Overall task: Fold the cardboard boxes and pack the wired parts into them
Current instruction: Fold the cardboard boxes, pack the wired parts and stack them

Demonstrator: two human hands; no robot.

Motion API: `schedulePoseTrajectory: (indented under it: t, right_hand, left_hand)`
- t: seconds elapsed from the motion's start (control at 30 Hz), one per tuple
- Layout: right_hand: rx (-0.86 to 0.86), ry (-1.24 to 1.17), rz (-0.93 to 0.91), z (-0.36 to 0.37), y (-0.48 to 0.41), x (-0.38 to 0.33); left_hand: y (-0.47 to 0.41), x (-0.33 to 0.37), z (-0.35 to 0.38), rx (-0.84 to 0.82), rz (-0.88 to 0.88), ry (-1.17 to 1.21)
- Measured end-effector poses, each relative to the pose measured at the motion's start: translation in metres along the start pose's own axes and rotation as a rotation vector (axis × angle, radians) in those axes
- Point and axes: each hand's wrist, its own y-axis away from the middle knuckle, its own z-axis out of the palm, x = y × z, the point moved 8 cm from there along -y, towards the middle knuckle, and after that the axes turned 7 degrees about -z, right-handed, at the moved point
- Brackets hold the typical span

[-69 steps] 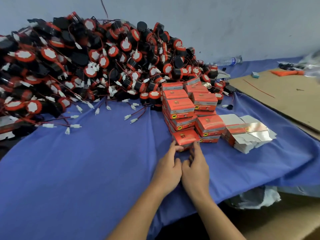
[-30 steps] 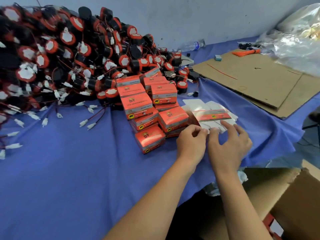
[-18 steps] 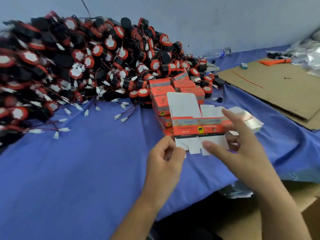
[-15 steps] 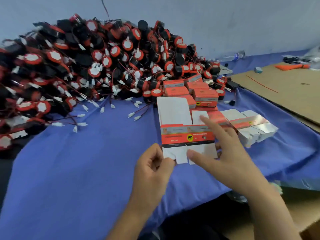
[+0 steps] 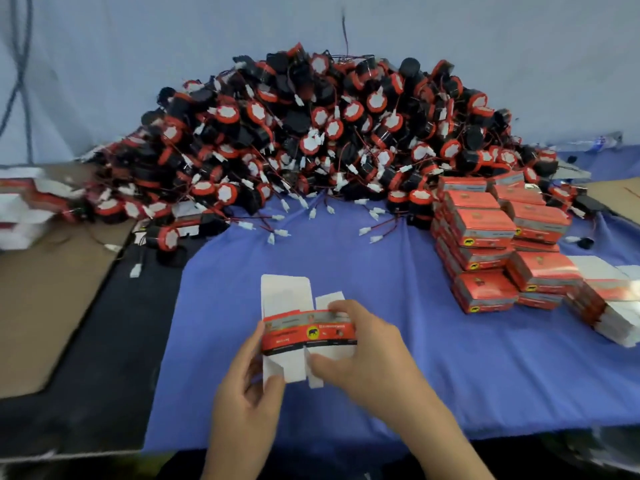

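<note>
Only two bare hands and two bare forearms of the person showed. The left hand (image 5: 249, 393), just above the near edge of the blue cloth (image 5: 467, 382), was seen from the back, with rounded knuckles and a short, blunt thumb. The right hand (image 5: 367, 358), farther in over the cloth, looked broader and was softened by motion blur (its nails and finer creases could not be made out). Both wrists were uncovered. The left forearm (image 5: 239, 455) and the right forearm (image 5: 446, 445) ran bare from the cloth's near edge to the bottom of the view. Each was smooth and tapered toward the wrist, and the right one showed the longer stretch.
</note>
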Motion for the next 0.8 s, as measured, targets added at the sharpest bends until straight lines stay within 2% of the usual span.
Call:
schedulePoseTrajectory:
  t: [0.1,0.2,0.27,0.37,0.47,0.53,0.6,0.7,0.8]
  right_hand:
    - [-0.077,-0.268,0.061,0.022,0.001,-0.008]
    - [-0.162,-0.601,0.136,0.046,0.006,-0.020]
    - [-0.142,-0.837,0.182,0.048,0.010,-0.024]
    - [-0.119,-1.022,0.241,0.043,0.015,-0.021]
    - [-0.149,-1.085,0.330,0.041,0.022,-0.014]
    - [-0.148,-1.105,0.394,0.041,0.028,-0.010]
    - [-0.170,-1.059,0.414,0.040,0.032,-0.008]
    - [-0.196,-0.910,0.386,0.033,0.040,-0.005]
    - [-0.121,-0.761,0.298,0.000,0.043,0.005]
  left_hand:
    - [-0.004,0.002,-0.007,-0.079,0.035,-0.025]
    - [0.001,0.011,0.001,-0.243,0.075,0.017]
    - [0.003,0.012,0.003,-0.333,0.081,0.047]
    - [0.005,0.021,0.005,-0.427,0.106,0.041]
    - [0.000,0.040,-0.010,-0.200,0.262,0.049]
    - [-0.001,0.052,-0.018,-0.113,0.352,0.093]
    - [0.001,0.056,-0.017,-0.140,0.410,0.019]
    - [0.003,0.057,-0.007,-0.239,0.387,-0.113]
    - [0.003,0.066,-0.010,-0.262,0.399,-0.069]
